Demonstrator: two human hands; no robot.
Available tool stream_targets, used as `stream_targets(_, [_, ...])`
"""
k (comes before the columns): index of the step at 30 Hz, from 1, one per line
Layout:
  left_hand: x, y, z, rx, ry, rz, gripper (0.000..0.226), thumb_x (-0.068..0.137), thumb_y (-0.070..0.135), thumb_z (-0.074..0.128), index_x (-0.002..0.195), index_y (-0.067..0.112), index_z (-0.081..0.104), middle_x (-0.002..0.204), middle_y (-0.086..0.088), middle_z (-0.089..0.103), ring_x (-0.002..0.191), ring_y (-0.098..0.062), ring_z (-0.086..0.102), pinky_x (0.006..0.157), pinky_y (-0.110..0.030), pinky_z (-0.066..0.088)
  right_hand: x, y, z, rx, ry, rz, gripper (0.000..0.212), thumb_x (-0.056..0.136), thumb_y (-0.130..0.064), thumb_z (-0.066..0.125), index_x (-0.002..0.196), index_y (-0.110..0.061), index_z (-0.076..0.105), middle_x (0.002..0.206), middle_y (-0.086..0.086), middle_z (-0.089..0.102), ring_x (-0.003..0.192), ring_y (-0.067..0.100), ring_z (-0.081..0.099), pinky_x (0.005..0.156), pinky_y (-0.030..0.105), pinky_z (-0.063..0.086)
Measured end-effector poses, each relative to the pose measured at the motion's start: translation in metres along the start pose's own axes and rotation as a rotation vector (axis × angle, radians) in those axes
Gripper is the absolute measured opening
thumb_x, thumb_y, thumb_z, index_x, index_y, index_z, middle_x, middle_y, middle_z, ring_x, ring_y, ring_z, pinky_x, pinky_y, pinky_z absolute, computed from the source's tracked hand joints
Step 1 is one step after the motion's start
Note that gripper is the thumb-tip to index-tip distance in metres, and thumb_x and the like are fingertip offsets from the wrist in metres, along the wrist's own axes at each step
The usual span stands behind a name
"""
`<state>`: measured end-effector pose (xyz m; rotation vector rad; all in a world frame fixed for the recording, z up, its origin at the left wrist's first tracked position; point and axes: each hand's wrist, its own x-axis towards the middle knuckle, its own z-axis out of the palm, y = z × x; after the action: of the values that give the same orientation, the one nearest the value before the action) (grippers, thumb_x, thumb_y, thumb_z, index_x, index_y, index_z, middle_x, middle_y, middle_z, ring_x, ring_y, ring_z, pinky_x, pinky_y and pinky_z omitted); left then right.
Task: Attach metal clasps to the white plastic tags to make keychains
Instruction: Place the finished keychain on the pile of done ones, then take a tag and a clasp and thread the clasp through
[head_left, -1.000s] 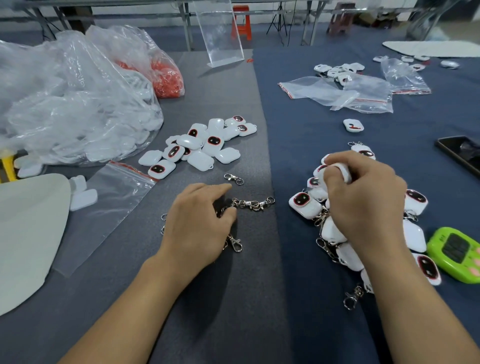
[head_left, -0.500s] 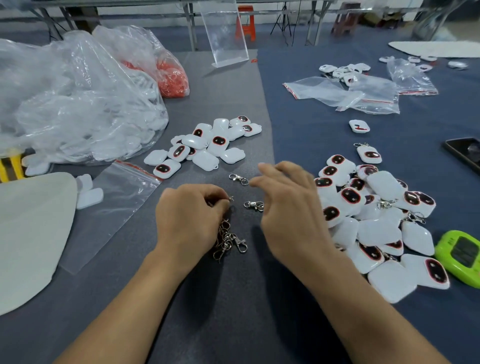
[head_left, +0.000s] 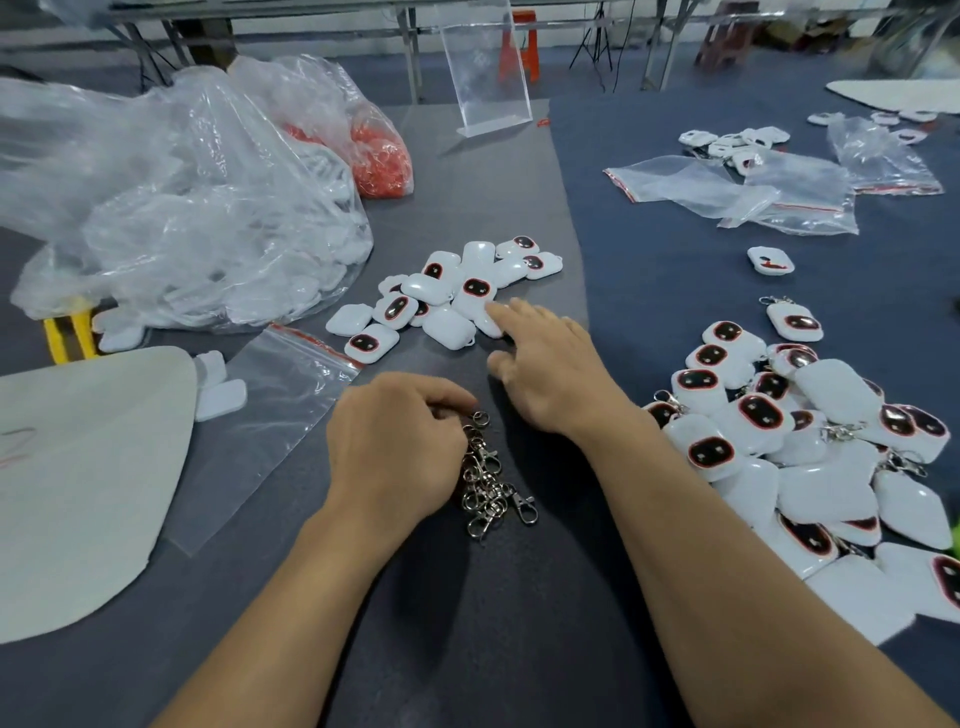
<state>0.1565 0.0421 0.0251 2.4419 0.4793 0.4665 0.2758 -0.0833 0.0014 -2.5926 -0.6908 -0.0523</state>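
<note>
1. Clear bag (head_left: 182, 208) full of white parts sits at 10 o'clock from my hands, well apart. Not part of this move.
2. Finished keychains (head_left: 810, 441) are heaped at 3 o'clock, just beside my right forearm, with clasps already on them.
3. Loose tags (head_left: 447, 296) lie in a small pile at 12 o'clock from my left hand and 11 o'clock from my right hand. The pile's long axis runs roughly 8 to 2.
4. Right hand (head_left: 550, 364) is the nearer hand to the pile. Its fingers are straight and spread, holding nothing, and the index fingertip (head_left: 498, 310) touches the pile's near edge.
5. Left hand (head_left: 395, 441) is curled, with thumb and fingers clamped on the top of the clasps.
6. Clasps (head_left: 488, 483) hang in a bunch at 4 o'clock from the left knuckles and trail onto the cloth. Long axis is about 12 to 6, with the hook ends toward 5.
7. Nearest tag (head_left: 449, 326) lies blank side up just left of my fingertip. Long axis runs about 10 to 4, and the small loop points toward 4, at me.
8. The tag right under the fingertip is mostly covered, so I can't tell its axis.
9. My guess at the next move: the right hand pinches one tag and brings its loop end toward 7, to the clasps.
</note>
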Motion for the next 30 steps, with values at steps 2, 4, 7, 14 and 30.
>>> stream_targets(2, [0.003, -0.005, -0.003, 0.007, -0.121, -0.031, 0.035, 0.071, 0.019, 0.057, 0.076, 0.048, 0.076, 0.062, 0.026, 0.066, 0.064, -0.002, 0.062, 0.065, -0.023, 0.048, -0.004, 0.001, -0.001, 0.086, 0.065, -0.001, 0.039, 0.096, -0.017, 0.056, 0.135, -0.020, 0.057, 0.133, 0.002, 0.060, 0.123, 0.025, 0.051, 0.101, 0.038, 0.037])
stream_targets(4, [0.006, -0.008, -0.008, -0.018, -0.257, 0.015, 0.034, 0.072, 0.019, 0.061, 0.078, 0.049, 0.076, 0.066, 0.026, 0.067, 0.064, -0.001, 0.061, 0.062, -0.020, 0.045, -0.009, 0.000, -0.003, 0.114, 0.121, 0.026, 0.025, 0.094, -0.013, 0.058, 0.118, -0.020, 0.061, 0.117, 0.003, 0.063, 0.105, 0.027, 0.055, 0.081, 0.035, 0.037])
stream_targets(7, [0.012, -0.013, -0.016, -0.055, -0.463, 0.108, 0.027, 0.074, 0.025, 0.078, 0.089, 0.048, 0.077, 0.079, 0.023, 0.066, 0.066, -0.001, 0.057, 0.062, -0.014, 0.039, -0.018, -0.004, -0.005, 0.147, 0.157, 0.059, 0.018, 0.099, -0.017, 0.054, 0.113, -0.023, 0.064, 0.102, 0.003, 0.067, 0.095, 0.027, 0.057, 0.076, 0.037, 0.041])
stream_targets(14, [0.016, -0.017, -0.015, -0.151, -0.461, 0.094, 0.017, 0.068, 0.022, 0.088, 0.070, 0.036, 0.079, 0.079, 0.009, 0.070, 0.062, -0.003, 0.056, 0.060, -0.013, 0.038, -0.043, -0.014, -0.012, 0.501, 0.345, 0.139, 0.020, 0.105, -0.029, 0.053, 0.102, -0.027, 0.073, 0.084, -0.008, 0.070, 0.084, 0.016, 0.059, 0.075, 0.032, 0.044])
stream_targets(30, [0.007, -0.004, -0.003, -0.583, -0.138, -0.053, 0.028, 0.079, 0.003, 0.077, 0.073, 0.030, 0.080, 0.063, 0.001, 0.073, 0.055, -0.011, 0.060, 0.056, -0.024, 0.048, -0.086, -0.023, -0.028, 1.366, 0.087, 0.367, 0.021, 0.078, -0.003, 0.072, 0.086, -0.015, 0.057, 0.084, 0.014, 0.071, 0.068, 0.020, 0.068, 0.055, 0.025, 0.053])
